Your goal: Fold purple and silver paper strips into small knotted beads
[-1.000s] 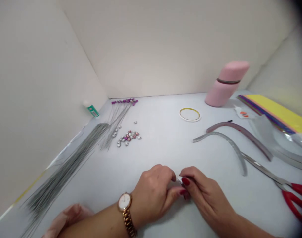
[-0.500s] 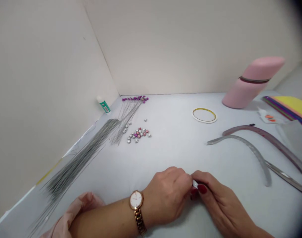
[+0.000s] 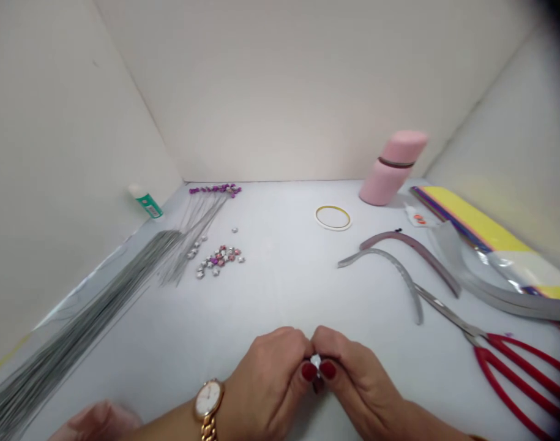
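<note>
A small silvery-white piece (image 3: pixel 316 362) is pinched between both hands at the lower middle. My left hand (image 3: pixel 275 376), below a gold watch on the wrist, closes its thumb and fingers on the piece's left side. From the right, my right hand (image 3: pixel 355 376) pinches the same piece, its knuckles nearly touching the left ones. Most of the piece is hidden by the fingertips. Small folded stars (image 3: pixel 220 257) in silver, pink and purple lie in a pile beyond the hands, to the left.
Thin wires (image 3: pixel 91 318) lie at left, near purple-tipped stems (image 3: pixel 215 190) and a glue stick (image 3: pixel 146 203). A ring (image 3: pixel 333 218) and a pink bottle (image 3: pixel 390 171) stand farther back. Right: curved grey strip (image 3: pixel 399 269), red-handled scissors (image 3: pixel 472 331), coloured sheets (image 3: pixel 491 229).
The view has swung right, bringing the scissors' red handles into sight. My left thumb now shows on the piece, and more of the piece is visible between both thumbs.
</note>
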`<state>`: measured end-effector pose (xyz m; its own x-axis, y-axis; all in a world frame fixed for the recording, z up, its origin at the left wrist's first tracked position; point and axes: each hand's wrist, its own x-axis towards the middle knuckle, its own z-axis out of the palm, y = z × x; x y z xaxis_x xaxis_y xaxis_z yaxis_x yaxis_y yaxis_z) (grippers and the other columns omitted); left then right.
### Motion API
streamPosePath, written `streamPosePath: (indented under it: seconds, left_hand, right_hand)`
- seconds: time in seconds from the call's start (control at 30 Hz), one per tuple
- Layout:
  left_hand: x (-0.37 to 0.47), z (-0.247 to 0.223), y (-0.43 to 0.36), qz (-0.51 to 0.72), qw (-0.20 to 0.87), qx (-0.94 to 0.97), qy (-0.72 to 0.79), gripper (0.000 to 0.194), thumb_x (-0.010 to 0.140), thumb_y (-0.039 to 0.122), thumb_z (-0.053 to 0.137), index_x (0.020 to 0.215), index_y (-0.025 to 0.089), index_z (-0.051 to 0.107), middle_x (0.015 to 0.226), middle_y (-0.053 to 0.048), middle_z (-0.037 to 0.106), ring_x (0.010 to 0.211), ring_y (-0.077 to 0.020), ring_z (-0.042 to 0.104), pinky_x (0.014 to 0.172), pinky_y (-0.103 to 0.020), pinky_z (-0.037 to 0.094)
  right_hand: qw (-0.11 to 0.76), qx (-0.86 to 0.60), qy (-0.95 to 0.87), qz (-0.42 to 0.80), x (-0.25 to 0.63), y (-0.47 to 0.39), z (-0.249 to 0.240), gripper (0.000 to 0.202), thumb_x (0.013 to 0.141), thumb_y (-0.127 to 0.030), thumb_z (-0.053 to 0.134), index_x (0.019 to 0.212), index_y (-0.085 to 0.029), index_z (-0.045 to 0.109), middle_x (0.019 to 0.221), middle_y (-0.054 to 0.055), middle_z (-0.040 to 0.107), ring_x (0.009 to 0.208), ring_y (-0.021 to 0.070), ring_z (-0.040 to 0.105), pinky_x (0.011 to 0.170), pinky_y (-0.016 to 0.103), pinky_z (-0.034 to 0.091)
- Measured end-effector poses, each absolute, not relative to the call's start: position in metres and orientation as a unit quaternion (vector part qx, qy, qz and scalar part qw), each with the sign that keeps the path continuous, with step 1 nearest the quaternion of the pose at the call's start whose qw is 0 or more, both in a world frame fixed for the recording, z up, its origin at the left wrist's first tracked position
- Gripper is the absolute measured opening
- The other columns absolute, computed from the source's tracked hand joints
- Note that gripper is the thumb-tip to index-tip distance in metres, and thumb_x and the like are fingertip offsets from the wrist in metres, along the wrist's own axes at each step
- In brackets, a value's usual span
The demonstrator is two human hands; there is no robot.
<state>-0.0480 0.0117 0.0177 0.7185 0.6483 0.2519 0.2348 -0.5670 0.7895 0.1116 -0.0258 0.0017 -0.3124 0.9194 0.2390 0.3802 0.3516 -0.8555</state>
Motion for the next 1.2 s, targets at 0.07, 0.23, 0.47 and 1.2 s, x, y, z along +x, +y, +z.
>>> streamPosePath:
  seconds: [0.07, 0.23, 0.47, 1.2]
  left_hand:
    - [-0.046, 0.019, 0.010, 0.278, 0.397, 0.832, 0.271, 0.028, 0.090, 0.033, 0.022, 0.067, 0.021, 0.033, 0.056, 0.003, 0.036, 0.049, -0.0117, 0.035, 0.048, -0.023, 0.033]
    - [-0.043, 0.015, 0.005, 0.307, 0.366, 0.829, 0.291, 0.028, 0.090, 0.029, 0.023, 0.066, 0.021, 0.033, 0.057, 0.002, 0.037, 0.048, -0.0112, 0.034, 0.046, -0.023, 0.031]
    - [-0.039, 0.011, 0.004, 0.360, 0.253, 0.854, 0.278, 0.023, 0.087, 0.019, 0.026, 0.065, 0.021, 0.031, 0.054, 0.002, 0.036, 0.046, -0.0118, 0.033, 0.042, -0.024, 0.027]
    - [-0.038, 0.009, 0.005, 0.350, 0.340, 0.832, 0.264, 0.020, 0.085, 0.016, 0.030, 0.066, 0.021, 0.027, 0.057, 0.004, 0.029, 0.050, -0.0114, 0.033, 0.049, -0.024, 0.029]
  right_hand:
    - [0.394, -0.454, -0.724, 0.339, 0.110, -0.027, 0.003, 0.020, 0.091, -0.029, 0.028, 0.076, -0.023, 0.040, 0.059, -0.003, 0.048, 0.049, 0.0100, 0.045, 0.047, 0.019, 0.040]
    - [0.401, -0.493, -0.707, 0.311, 0.104, -0.032, 0.006, 0.026, 0.091, -0.035, 0.025, 0.079, -0.024, 0.046, 0.056, -0.001, 0.051, 0.046, 0.0123, 0.048, 0.046, 0.022, 0.044]
    - [0.446, -0.505, -0.707, 0.215, 0.096, -0.035, 0.007, 0.028, 0.092, -0.029, 0.025, 0.073, -0.023, 0.044, 0.056, -0.001, 0.046, 0.045, 0.0121, 0.045, 0.045, 0.021, 0.042]
    - [0.477, -0.496, -0.689, 0.228, 0.097, -0.037, 0.006, 0.023, 0.090, -0.025, 0.031, 0.072, -0.023, 0.046, 0.058, -0.001, 0.048, 0.047, 0.0124, 0.045, 0.048, 0.022, 0.041]
